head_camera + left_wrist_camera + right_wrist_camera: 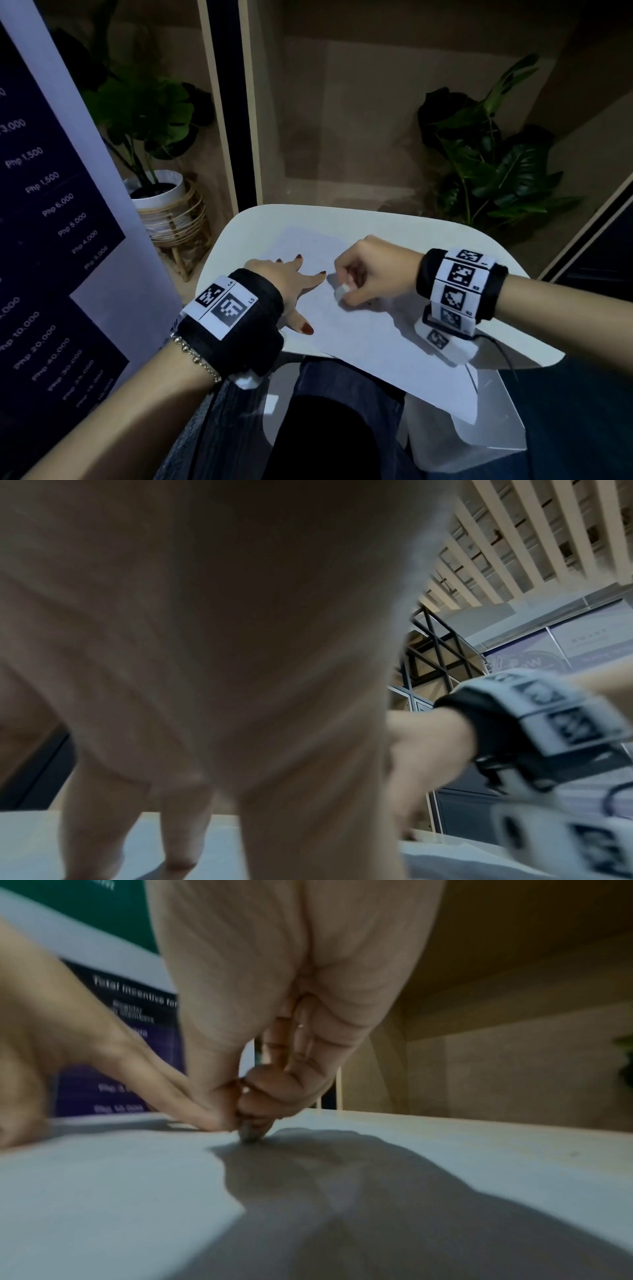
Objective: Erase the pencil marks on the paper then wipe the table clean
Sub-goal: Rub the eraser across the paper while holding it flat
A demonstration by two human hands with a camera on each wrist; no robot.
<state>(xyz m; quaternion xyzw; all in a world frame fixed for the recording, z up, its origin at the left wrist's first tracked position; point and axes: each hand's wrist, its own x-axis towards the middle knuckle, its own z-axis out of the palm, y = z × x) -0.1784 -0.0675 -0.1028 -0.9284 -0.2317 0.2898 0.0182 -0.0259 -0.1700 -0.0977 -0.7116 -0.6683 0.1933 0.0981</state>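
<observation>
The paper lies skewed on the small white desk, its far corner up toward the middle of the top and its near right corner hanging out past the desk's near edge, over the person's lap. Any pencil marks on it are too faint to make out. On the sheet, about mid-desk, the right hand is bunched into a fist, its grip pinching a small white eraser whose tip presses down on the paper; the right wrist view shows the fingertips crowded tight over it, casting a broad shadow toward the near side. Just left of the eraser, the left hand lies flat, fingers spread and straight, its grip wide and holding nothing, pinning the sheet's left part. There is bare desk beyond the paper on the far and right sides, up to the rounded edge. Past the desk stand a potted plant in a woven stand at far left, and another plant at far right. A dark price banner rises close on the left.
</observation>
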